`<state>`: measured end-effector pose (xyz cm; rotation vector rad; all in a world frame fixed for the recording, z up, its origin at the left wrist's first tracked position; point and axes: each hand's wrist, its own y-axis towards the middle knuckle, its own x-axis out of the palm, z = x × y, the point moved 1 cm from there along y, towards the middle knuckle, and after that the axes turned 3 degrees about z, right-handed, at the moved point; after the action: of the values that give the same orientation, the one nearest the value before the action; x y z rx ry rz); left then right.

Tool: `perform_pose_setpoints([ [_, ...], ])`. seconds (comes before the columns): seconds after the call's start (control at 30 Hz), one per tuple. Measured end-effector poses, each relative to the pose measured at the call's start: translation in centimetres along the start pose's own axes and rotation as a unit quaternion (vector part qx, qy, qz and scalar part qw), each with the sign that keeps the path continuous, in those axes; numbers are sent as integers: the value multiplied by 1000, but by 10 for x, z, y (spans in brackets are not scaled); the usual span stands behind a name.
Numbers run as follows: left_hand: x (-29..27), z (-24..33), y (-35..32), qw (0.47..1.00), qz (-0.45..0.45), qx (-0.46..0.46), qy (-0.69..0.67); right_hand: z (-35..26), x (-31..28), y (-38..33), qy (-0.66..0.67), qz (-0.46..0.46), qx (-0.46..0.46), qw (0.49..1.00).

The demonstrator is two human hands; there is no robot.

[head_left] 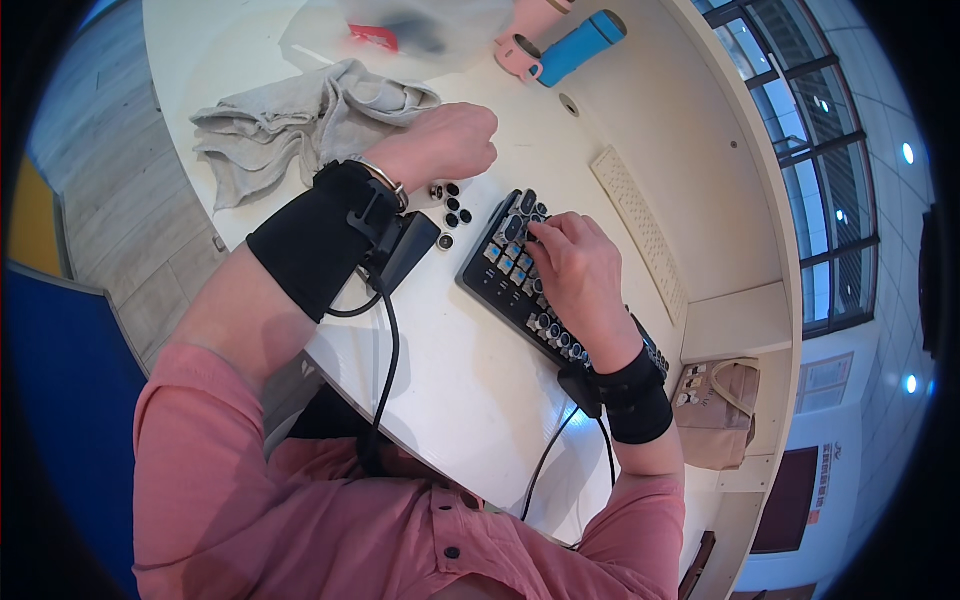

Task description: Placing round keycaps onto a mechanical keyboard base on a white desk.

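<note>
A black mechanical keyboard point(520, 300) with round, silver-rimmed keycaps lies slantwise on the white table. Part of it is bare of caps, so the blue switches point(508, 262) show. My right hand point(578, 275) is over its far end, thumb and forefinger pinched on a keycap there, mostly hidden by the fingers. My left hand point(440, 143) is closed in a fist at the edge of the crumpled grey cloth point(290, 120); whatever it may hold is hidden. Several loose round keycaps point(452, 204) lie on the table between my left wrist and the keyboard.
A blue bottle point(585, 48) and a pink mug point(518, 60) stand at the back, near a clear plastic bag point(330, 40). A pale perforated strip point(640, 225) lies along the back panel. A brown bag point(715, 410) sits at the right. Cables point(390, 350) hang from both wrist straps.
</note>
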<state>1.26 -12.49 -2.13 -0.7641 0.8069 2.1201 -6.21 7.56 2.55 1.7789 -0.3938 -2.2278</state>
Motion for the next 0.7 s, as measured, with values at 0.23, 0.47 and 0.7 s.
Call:
perform_pose_setpoints([
  [0.23, -2, 1, -1, 1000, -5, 2, -1, -4, 4, -5, -42, 18, -15, 999],
  [0.47, -1, 3, -1, 1000, -16, -2, 2, -8, 8, -6, -100, 2, -6, 995],
  [0.7, -2, 4, -1, 1000, -21, 2, 6, -8, 8, -6, -127, -5, -50, 991],
])
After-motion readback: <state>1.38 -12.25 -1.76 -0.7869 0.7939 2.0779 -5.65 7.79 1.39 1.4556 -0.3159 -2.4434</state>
